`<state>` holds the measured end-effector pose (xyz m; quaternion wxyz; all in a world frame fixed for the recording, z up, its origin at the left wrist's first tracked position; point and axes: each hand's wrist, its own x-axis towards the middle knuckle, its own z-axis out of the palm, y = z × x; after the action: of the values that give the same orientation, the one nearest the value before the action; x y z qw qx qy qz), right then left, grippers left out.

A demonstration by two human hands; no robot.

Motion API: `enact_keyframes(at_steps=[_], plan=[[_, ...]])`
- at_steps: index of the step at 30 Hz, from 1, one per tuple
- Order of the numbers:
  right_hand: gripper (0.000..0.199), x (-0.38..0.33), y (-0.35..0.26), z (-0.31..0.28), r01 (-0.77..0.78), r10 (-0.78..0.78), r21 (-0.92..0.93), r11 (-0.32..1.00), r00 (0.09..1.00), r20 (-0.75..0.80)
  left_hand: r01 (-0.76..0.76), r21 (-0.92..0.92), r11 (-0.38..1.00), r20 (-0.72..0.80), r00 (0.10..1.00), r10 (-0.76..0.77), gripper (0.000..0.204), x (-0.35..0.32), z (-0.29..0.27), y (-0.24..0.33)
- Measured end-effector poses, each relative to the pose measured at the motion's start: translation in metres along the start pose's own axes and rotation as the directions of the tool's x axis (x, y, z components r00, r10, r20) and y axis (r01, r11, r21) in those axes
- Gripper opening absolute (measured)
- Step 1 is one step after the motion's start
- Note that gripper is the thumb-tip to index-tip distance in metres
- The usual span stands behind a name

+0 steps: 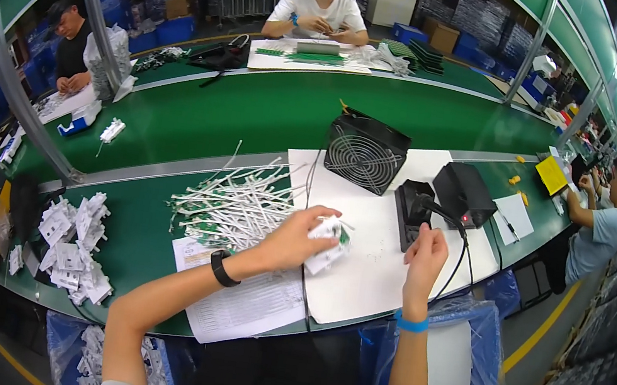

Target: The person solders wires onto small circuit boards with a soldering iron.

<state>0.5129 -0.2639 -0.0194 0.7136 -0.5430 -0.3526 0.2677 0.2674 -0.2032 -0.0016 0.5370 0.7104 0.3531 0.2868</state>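
Left hand (295, 237) fingers curl closed around a white part (327, 243); right hand (425, 255) fingers loosely bent, holding nothing.

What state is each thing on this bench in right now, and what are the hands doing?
Left hand: closed around a white part with a green board.
Right hand: raised, empty, by the soldering iron holder.
Black fan: upright, tilted back.
Black power unit: red light on.
White cable pile: loose, heaped.

Small white-wrapped green circuit board (330, 240) tilted, resting on white paper.
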Motion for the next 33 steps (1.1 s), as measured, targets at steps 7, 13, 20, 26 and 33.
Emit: enact_keyframes(at_steps=[7,13,20,26,33], plan=[[0.02,0.058,0.007,-0.018,0.105,-0.096,-0.331,0.938,0.994,0.044,-0.03,0.126,0.992,0.069,0.997,0.022,0.047,0.011,0.033,-0.022],[0.013,0.049,0.002,-0.023,0.435,-0.519,-0.444,0.783,0.851,-0.082,-0.166,0.436,0.884,0.01,0.984,0.18,0.044,0.018,0.046,-0.031],[0.007,0.029,0.007,-0.028,0.551,-0.586,-0.2,0.81,0.769,-0.255,-0.34,0.581,0.739,-0.007,0.906,0.423,0.042,0.002,0.043,-0.025],[0.006,0.015,0.025,-0.004,0.474,-0.487,-0.123,0.872,0.866,-0.115,-0.412,0.66,0.628,0.16,0.894,0.418,0.038,-0.023,0.042,-0.029],[0.009,-0.005,0.035,0.001,0.468,-0.486,-0.166,0.868,0.87,-0.083,-0.395,0.646,0.654,0.141,0.903,0.406,0.043,-0.024,0.033,-0.033]])
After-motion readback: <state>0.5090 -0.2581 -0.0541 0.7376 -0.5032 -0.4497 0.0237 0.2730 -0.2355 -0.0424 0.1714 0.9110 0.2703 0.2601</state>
